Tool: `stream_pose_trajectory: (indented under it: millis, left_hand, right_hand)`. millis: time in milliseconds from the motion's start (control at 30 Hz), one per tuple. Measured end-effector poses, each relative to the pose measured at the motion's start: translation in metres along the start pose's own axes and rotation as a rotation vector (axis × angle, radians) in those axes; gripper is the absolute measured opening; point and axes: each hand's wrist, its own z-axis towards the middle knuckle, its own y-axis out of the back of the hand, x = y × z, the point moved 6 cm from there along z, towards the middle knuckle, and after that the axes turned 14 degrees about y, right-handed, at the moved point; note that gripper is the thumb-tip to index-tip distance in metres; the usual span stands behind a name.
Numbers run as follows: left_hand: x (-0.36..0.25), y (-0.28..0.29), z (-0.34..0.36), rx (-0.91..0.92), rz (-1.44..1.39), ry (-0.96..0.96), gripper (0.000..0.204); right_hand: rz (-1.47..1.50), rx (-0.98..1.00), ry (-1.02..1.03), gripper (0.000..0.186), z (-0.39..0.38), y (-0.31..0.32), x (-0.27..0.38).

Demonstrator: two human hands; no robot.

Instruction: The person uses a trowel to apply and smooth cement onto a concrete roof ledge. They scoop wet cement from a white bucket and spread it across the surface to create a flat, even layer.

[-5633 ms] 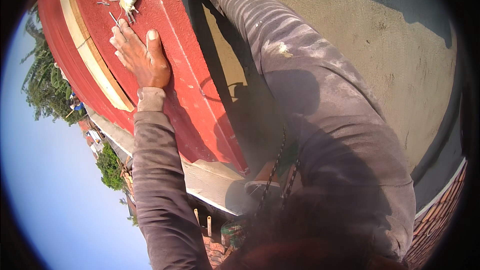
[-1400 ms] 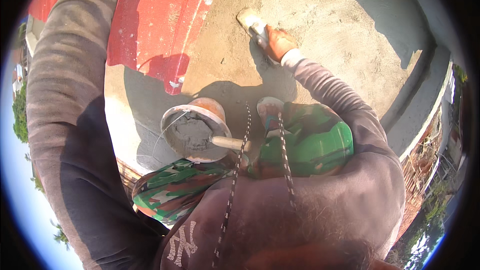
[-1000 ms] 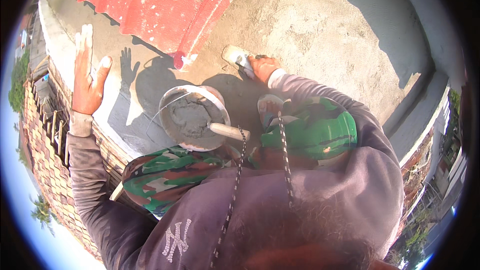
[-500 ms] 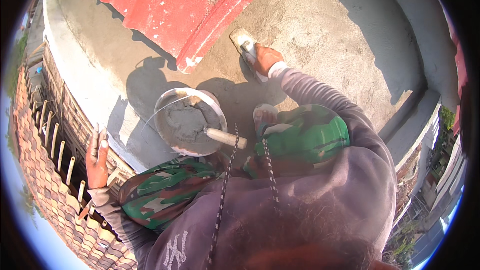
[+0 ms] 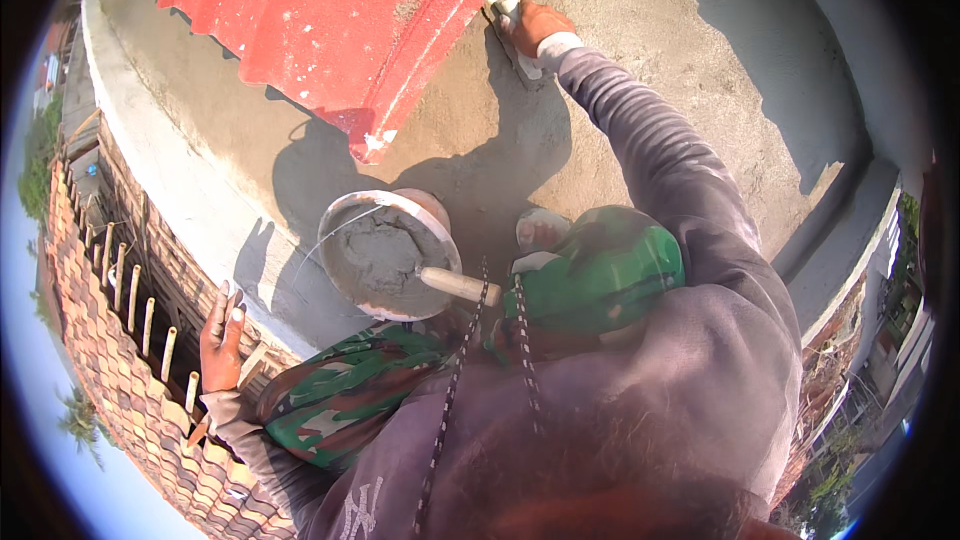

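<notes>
My right hand (image 5: pixel 540 28) grips a pale plastering float (image 5: pixel 504 2) against the rough cement surface (image 5: pixel 630 60), right beside the edge of a red corrugated sheet (image 5: pixel 330 10). Low at the left, my left hand (image 5: pixel 222 342) is empty, fingers stretched out, near the outer edge of the pale cement ledge (image 5: pixel 160 160); contact is unclear. A round bucket (image 5: pixel 362 198) of wet grey mortar (image 5: pixel 370 265) sits between the hands, a wooden tool handle (image 5: pixel 458 284) sticking out of it. My camouflage-clad knee (image 5: pixel 600 270) and bare foot (image 5: pixel 540 230) are right of it.
Beyond the left ledge lie a drop, a row of protruding poles (image 5: pixel 140 300) and a tiled roof (image 5: pixel 110 340). A grey curved raised edge (image 5: pixel 860 190) runs along the right, with foliage (image 5: pixel 830 485) and buildings past it. Two patterned cords hang over my lap.
My left hand left the red sheet, was raised with fingers spread, then dropped low at the left. My right hand with the float has just moved up along the cement toward the sheet's edge.
</notes>
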Motion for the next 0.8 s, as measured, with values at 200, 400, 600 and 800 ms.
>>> stream_pose_trajectory:
  millis: [200,400,600,800]
  left_hand:
    - [0.012,0.010,0.007,-0.013,-0.042,0.002,0.060]
    - [0.002,-0.007,0.014,0.009,0.033,0.078,0.064]
    - [0.016,0.011,0.009,-0.028,-0.004,0.093,0.064]
    - [0.009,0.000,0.015,-0.038,0.038,0.172,0.058]
  right_hand:
    - [0.047,0.007,-0.027,0.054,0.000,-0.013,0.009]
    - [0.131,0.046,-0.096,0.051,0.023,0.017,-0.011]
    - [0.091,-0.049,-0.099,0.052,0.025,0.007,-0.001]
    - [0.165,-0.152,-0.242,0.048,0.057,0.053,-0.037]
